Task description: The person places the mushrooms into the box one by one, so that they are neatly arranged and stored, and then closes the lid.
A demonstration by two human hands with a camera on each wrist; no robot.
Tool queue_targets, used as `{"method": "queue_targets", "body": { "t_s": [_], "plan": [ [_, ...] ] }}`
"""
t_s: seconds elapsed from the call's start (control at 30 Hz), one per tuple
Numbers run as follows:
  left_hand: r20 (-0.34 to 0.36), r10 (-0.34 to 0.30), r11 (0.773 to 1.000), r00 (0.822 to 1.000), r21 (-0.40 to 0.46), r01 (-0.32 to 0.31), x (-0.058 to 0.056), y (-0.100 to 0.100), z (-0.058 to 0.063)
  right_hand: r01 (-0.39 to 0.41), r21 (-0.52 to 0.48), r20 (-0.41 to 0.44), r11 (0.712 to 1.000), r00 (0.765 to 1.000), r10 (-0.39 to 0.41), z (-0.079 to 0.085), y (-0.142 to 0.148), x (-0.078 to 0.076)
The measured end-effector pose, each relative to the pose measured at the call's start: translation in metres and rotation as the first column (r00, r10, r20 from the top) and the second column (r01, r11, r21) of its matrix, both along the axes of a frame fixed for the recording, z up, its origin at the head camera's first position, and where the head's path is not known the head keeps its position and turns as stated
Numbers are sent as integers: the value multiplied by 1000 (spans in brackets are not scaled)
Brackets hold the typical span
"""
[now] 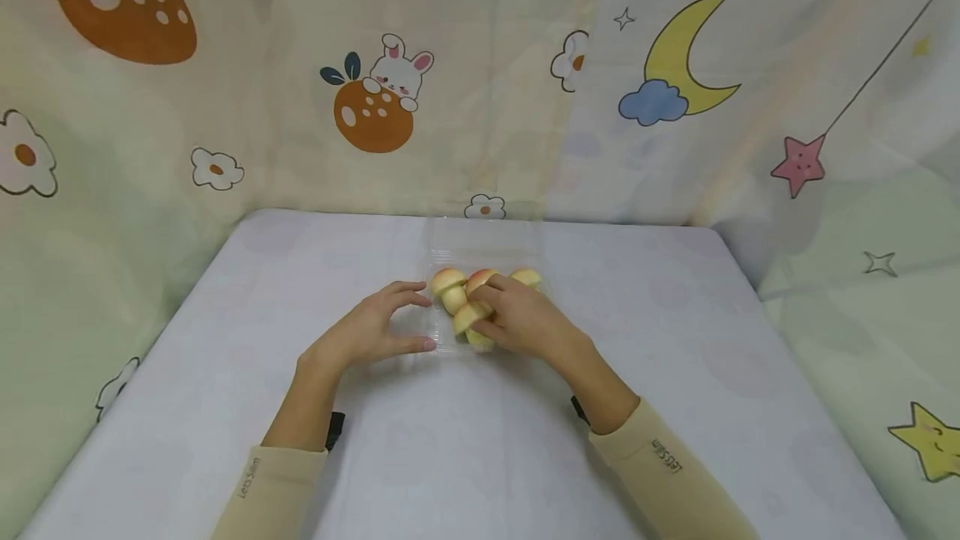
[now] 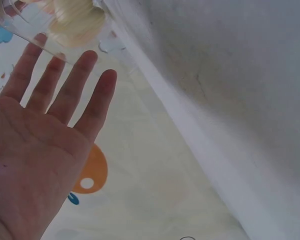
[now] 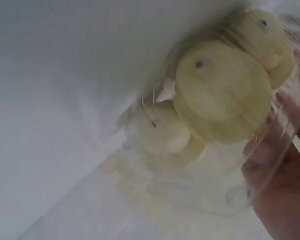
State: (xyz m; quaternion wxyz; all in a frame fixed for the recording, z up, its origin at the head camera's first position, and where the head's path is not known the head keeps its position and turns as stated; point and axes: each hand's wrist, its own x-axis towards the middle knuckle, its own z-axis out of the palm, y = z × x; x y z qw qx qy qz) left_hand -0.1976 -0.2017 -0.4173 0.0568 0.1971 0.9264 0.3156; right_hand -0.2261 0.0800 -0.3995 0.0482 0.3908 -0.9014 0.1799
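A clear plastic box (image 1: 444,343) holds several mushroom-shaped pieces (image 1: 447,280) with pale stems and yellow-to-reddish caps. My right hand (image 1: 525,319) reaches into it from the right, fingers and thumb pinching a front mushroom (image 1: 469,317), which they partly cover. Through the blurred clear wall in the right wrist view, round pale mushroom ends (image 3: 222,92) with dark spots show beside the hand (image 3: 285,175). At the box's left side, my left hand (image 1: 367,327) curves with thumb and fingers apart; its fingertips (image 2: 92,57) are at the box edge, and contact is hard to tell.
The box's transparent lid (image 1: 486,236) is raised at the back, near the far edge of the white-covered table (image 1: 300,265). Behind and beside the table hangs a printed curtain (image 1: 480,107) with rabbits, flowers, stars and a moon.
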Motion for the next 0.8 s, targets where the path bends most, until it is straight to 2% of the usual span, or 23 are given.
{"method": "queue_targets", "body": {
  "t_s": [0.2,0.37,0.53,0.7,0.8],
  "plan": [
    [31,22,999,999,30,-23,-1,-3,-2,25,-56,76,998,997,-20,7,20,-9],
    [66,47,998,997,25,-49,-9,-8,3,35,-147,147,988,989,-13,11,37,-24],
    [114,38,999,993,25,-41,-31,-9,3,29,-231,188,972,982,16,11,51,-44],
    [131,22,998,991,58,-30,-58,-6,4,52,-234,181,971,983,-9,6,61,-60],
    [137,29,996,990,82,-40,-75,-5,-2,78,-232,196,970,980,-32,1,66,-65]
  ]
}}
